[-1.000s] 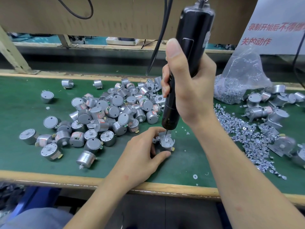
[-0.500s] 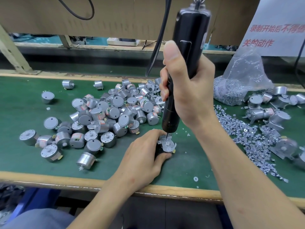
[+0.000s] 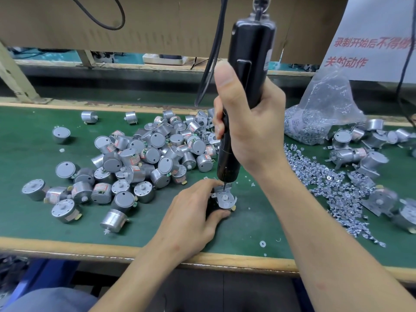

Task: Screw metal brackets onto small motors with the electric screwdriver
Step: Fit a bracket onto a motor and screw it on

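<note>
On the green matted workbench (image 3: 33, 136), the right hand (image 3: 249, 131) is gripping the tall black cylindrical electric screwdriver (image 3: 249, 64), while the left hand (image 3: 191, 210) is clamping the small round silver motor (image 3: 225, 197) near the front edge, the bit bearing on its flat silver metal bracket (image 3: 218, 191). This is probably going best with the driver held plumb and the motor pinned against twisting. Showing are one clear plastic bag (image 3: 324, 104), one driver, several dozen loose motors (image 3: 144, 158) piled left, roughly ten bracketed motors (image 3: 351, 154) right, and tiny silver screws (image 3: 326, 183) beyond counting.
</note>
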Motion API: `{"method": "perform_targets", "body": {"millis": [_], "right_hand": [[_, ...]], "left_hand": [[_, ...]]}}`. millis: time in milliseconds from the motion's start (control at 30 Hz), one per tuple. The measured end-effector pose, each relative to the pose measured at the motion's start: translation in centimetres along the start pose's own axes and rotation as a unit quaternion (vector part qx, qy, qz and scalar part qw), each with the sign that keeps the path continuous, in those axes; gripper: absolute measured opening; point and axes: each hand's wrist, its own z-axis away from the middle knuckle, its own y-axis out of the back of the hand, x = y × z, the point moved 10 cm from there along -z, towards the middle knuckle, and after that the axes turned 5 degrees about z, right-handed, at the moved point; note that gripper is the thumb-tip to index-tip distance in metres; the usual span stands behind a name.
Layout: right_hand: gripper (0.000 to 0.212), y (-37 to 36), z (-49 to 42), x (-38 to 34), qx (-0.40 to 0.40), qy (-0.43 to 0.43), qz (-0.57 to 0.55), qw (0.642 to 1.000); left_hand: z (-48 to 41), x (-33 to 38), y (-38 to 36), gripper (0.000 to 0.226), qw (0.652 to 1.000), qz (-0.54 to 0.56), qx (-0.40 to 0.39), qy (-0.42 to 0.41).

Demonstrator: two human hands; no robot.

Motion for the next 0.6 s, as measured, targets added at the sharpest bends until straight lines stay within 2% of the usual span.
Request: {"method": "perform_targets", "body": {"millis": [100, 200, 367, 433, 600], "right_hand": [[0.057, 0.9, 0.2, 0.2, 0.049, -0.006, 0.041, 0.998], [0.045, 1.4, 0.2, 0.3, 0.092, -0.026, 0.090, 0.991], [0.037, 0.1, -1.3, 0.0, -0.050, -0.052, -0.037, 0.997], [0.038, 0.9, -1.9, -0.5, -0.058, -0.041, -0.037, 0.997], [0.040, 4.5, -2.5, 0.3, -0.015, -0.020, 0.033, 0.999]], "left_hand": [[0.0, 0.0, -0.1, 0.042, 1.000, -0.008, 0.000, -0.001], [0.0, 0.2, 0.0, 0.043, 1.000, -0.025, 0.004, -0.006], [0.0, 0.1, -0.2, 0.040, 1.000, -0.015, 0.003, -0.008], [0.0, 0.2, -0.2, 0.039, 1.000, -0.014, -0.001, -0.011], [0.1, 0.2, -0.3, 0.040, 1.000, -0.014, -0.009, -0.009]]}}
